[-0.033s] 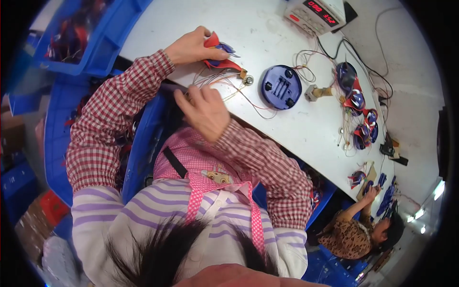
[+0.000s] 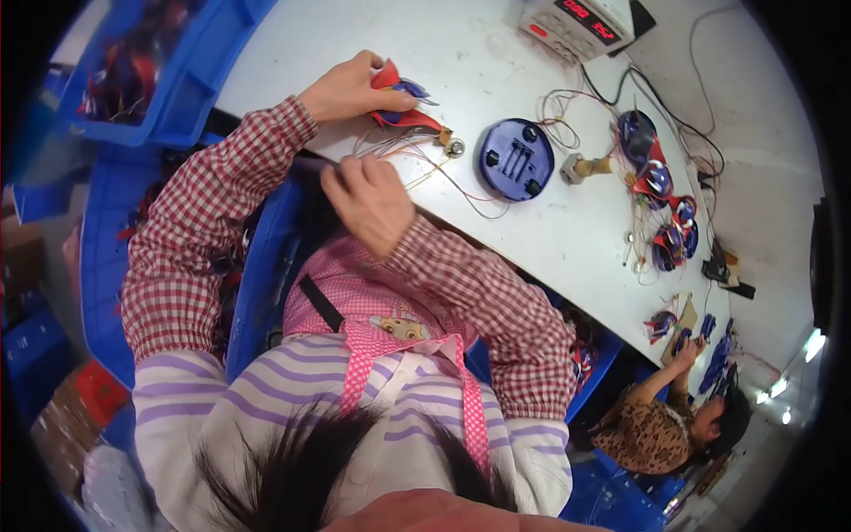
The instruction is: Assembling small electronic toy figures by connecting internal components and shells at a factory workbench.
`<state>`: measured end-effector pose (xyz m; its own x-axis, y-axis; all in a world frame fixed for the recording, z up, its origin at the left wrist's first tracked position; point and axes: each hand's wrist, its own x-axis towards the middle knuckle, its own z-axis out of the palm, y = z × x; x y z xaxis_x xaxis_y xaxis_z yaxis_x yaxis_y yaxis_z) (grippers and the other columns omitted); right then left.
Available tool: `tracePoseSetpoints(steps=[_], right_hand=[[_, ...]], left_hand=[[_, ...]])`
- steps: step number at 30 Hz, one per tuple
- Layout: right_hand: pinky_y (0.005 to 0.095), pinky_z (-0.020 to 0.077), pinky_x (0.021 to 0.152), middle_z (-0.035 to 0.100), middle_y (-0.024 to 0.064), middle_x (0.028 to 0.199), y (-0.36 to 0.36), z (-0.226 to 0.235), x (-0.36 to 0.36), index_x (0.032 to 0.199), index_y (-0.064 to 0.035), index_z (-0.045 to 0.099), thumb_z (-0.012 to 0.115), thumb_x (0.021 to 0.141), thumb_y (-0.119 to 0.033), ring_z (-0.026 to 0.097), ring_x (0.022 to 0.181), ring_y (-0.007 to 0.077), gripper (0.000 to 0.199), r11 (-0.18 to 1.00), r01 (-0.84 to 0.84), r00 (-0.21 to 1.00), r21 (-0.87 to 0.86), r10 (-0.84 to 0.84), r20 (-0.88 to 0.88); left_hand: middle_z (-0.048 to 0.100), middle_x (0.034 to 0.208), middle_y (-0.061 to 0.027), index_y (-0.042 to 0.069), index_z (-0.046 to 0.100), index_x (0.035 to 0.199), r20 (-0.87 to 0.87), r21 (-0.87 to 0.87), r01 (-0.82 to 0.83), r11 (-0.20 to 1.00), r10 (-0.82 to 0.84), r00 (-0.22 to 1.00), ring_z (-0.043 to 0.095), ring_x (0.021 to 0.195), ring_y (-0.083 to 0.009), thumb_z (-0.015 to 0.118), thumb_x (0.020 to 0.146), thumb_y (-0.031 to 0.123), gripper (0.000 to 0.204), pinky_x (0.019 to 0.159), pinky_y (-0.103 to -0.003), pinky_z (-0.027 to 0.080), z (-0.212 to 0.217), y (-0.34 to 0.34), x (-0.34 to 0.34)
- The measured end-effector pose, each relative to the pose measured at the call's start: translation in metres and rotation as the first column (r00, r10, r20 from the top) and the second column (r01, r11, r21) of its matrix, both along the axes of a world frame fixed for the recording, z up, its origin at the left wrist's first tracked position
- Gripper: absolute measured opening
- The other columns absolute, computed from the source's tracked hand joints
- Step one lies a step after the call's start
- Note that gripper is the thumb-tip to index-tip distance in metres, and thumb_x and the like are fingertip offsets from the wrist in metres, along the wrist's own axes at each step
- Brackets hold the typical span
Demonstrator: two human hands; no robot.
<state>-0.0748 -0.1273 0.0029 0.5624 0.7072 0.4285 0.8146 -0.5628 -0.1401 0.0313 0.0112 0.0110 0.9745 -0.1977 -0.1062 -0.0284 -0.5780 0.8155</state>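
My left hand (image 2: 344, 90) is closed on a red and dark-blue plastic part (image 2: 390, 117) at the table's near left edge. Thin wires (image 2: 403, 146) trail from that part, with a small round metal piece (image 2: 456, 148) by its red tip. Curled at the table edge below the wires is my right hand (image 2: 374, 202). Its fingertips are hidden, and what they hold cannot be made out. To the right of the wires a round blue plastic housing (image 2: 516, 160) with black fittings lies on the white table (image 2: 443, 53).
A power supply (image 2: 581, 31) with a red display stands at the back. Beyond the housing lie a metal bolt-like piece (image 2: 585, 168) and several red-blue assemblies (image 2: 658, 182). Blue bins (image 2: 191, 89) sit at the left. A co-worker (image 2: 656, 430) works at the far right.
The whole view has shifted slightly. My right hand has moved a little to the left, while my left hand keeps its hold on the red and dark-blue part.
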Motion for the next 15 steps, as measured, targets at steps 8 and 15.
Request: tracePoseSetpoints(steps=[8, 15], right_hand=[[0.0240, 0.0413, 0.054, 0.057, 0.0061, 0.078, -0.043, 0.057, 0.013, 0.088, -0.0038, 0.063, 0.064, 0.070, -0.001, 0.050, 0.062, 0.0168, 0.018, 0.812, 0.179, 0.962, 0.556, -0.028, -0.270], [0.0193, 0.0435, 0.060, 0.061, 0.0046, 0.079, -0.152, 0.046, 0.057, 0.098, -0.0019, 0.061, 0.064, 0.079, -0.003, 0.052, 0.066, 0.0102, 0.019, 0.437, 0.689, 0.668, 0.578, -0.075, -0.740]], left_hand=[[0.059, 0.104, -0.0180, -0.005, 0.049, 0.118, -0.146, -0.499, -0.148, 0.854, 0.086, 0.986, 0.061, 0.086, -0.0259, 0.073, 0.073, 0.039, 0.067, 0.081, -0.027, 0.050, 0.016, 0.007, -0.021], [0.057, 0.105, -0.0130, 0.000, 0.050, 0.116, -0.009, -0.737, 0.014, 0.676, -0.031, 0.999, 0.056, 0.091, -0.0215, 0.079, 0.066, 0.022, 0.063, 0.085, -0.027, 0.046, 0.046, -0.054, -0.019]])
